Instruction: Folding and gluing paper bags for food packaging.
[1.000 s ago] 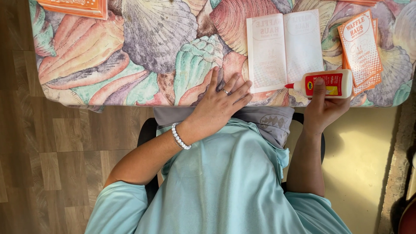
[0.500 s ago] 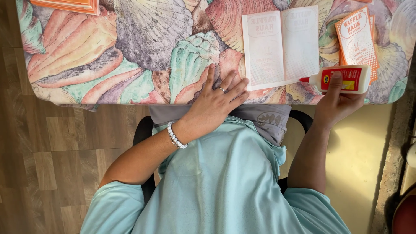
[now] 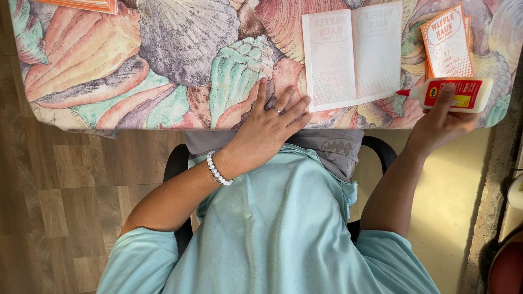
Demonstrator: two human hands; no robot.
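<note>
My right hand (image 3: 440, 122) grips a white glue bottle (image 3: 455, 93) with a red label and red tip, lying sideways at the table's near edge, tip pointing left toward an unfolded white paper sheet (image 3: 353, 54). My left hand (image 3: 268, 128) rests flat on the seashell-patterned tablecloth (image 3: 163, 71), fingers spread, just left of the sheet's near corner; it wears a ring and a white bead bracelet. The hand holds nothing.
A stack of orange printed paper bags (image 3: 448, 46) lies right of the sheet, above the bottle. More orange papers (image 3: 87, 4) sit at the far left corner. Below is a wooden floor (image 3: 65, 179) and a black chair (image 3: 177, 163) under me.
My right hand has carried the glue bottle to the right, away from the sheet's near edge. My left hand has stayed flat on the cloth.
</note>
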